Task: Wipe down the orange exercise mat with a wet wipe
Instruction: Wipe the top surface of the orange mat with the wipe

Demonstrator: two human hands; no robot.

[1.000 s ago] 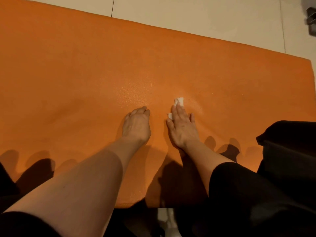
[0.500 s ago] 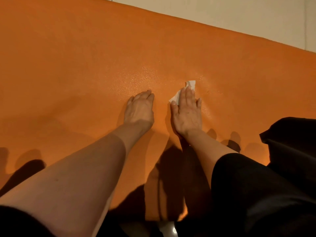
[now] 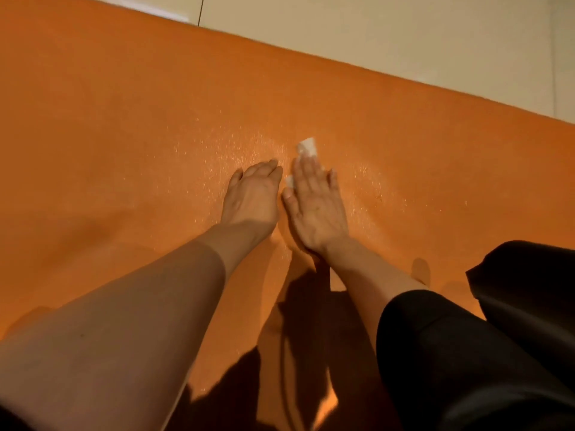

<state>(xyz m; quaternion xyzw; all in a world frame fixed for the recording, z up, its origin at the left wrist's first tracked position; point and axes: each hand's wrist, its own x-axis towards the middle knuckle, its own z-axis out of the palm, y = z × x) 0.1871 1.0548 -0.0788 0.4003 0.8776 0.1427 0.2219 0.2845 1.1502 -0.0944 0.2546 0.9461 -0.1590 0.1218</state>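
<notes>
The orange exercise mat (image 3: 124, 135) lies flat on the pale tiled floor (image 3: 404, 32), filling most of my view. My right hand (image 3: 317, 209) presses the wet wipe (image 3: 307, 147) onto it near the middle — fingers straight and together, white corners showing past them. My left hand (image 3: 252, 197) rests flat just beside it, holding nothing. Around both hands the mat glistens — a dark sleeve (image 3: 451, 353) covers my right forearm.

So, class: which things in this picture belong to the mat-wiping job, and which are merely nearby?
Part of the job:
orange mat
wet wipe
right hand, pressing the wipe flat
left hand, resting on the mat

Merely nearby:
tiled floor
black fabric
</notes>
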